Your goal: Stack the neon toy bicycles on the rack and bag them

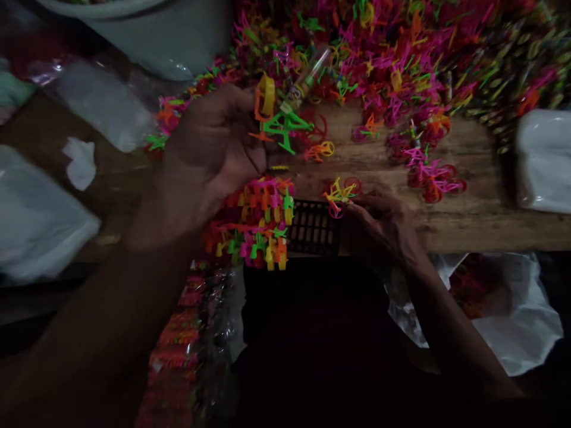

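Observation:
My left hand [214,142] is raised over the table's left part, its fingers closed on a small plastic toy bicycle [285,126] with a green frame, an orange fork and a yellow wheel. Lower and to the right, my right hand [386,226] pinches another toy bicycle [341,191], this one with a yellow frame and reddish and pink wheels. Between the hands lies a black slotted tray [316,229]. Rows of upright colourful toy pieces [259,220] fill its left side, partly hidden by my left wrist.
A large heap of bright plastic pieces [392,65] covers the back of the wooden table [482,229]. A pale tub [165,41] stands at the back left. Plastic-wrapped white packs [546,160] lie at the right. Filled strips of packets [176,339] hang below the front edge.

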The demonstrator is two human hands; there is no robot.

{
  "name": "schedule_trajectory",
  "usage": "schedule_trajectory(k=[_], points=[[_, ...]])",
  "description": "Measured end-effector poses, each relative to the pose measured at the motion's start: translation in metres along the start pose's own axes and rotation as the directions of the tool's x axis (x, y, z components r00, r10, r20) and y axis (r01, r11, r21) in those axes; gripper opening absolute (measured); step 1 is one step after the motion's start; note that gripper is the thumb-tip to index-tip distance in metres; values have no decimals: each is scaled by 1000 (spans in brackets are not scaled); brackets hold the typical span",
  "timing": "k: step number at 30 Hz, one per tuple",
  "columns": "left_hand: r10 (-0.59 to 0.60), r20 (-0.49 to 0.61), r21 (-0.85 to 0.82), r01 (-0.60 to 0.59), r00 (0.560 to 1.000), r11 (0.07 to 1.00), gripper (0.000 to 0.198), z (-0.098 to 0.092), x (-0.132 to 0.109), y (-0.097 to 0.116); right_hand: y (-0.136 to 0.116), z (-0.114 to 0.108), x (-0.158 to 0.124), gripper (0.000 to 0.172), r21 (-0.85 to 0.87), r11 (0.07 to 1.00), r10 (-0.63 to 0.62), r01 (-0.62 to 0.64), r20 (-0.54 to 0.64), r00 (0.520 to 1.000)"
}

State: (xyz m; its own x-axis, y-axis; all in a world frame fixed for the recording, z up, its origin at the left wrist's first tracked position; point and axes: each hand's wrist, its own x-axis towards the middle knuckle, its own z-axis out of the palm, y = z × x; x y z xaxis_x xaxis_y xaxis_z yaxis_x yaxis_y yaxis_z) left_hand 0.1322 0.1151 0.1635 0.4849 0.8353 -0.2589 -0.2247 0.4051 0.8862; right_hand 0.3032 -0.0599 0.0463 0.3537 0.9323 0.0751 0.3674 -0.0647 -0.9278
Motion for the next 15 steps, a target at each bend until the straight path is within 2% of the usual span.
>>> schedule_trajectory(k=[3,6,10,15], points=[[18,-35,14,-17,999,1000,29,-13,-16,-3,3,3,-8,22,-200,977,-82,75,-30,996],[27,-25,-28,-27,999,999,28,-28,-22,-11,3,3,-13,19,-285,950,-139,125,-28,990],[90,22,-133,-86,996,987,21,-39,-21,-22,0,6,-21,16,-307,930,-227,203,-45,973],[114,22,-107,-111,993,988,40,-38,-27,-19,3,16,-26,16,-258,951,-202,171,-100,974]])
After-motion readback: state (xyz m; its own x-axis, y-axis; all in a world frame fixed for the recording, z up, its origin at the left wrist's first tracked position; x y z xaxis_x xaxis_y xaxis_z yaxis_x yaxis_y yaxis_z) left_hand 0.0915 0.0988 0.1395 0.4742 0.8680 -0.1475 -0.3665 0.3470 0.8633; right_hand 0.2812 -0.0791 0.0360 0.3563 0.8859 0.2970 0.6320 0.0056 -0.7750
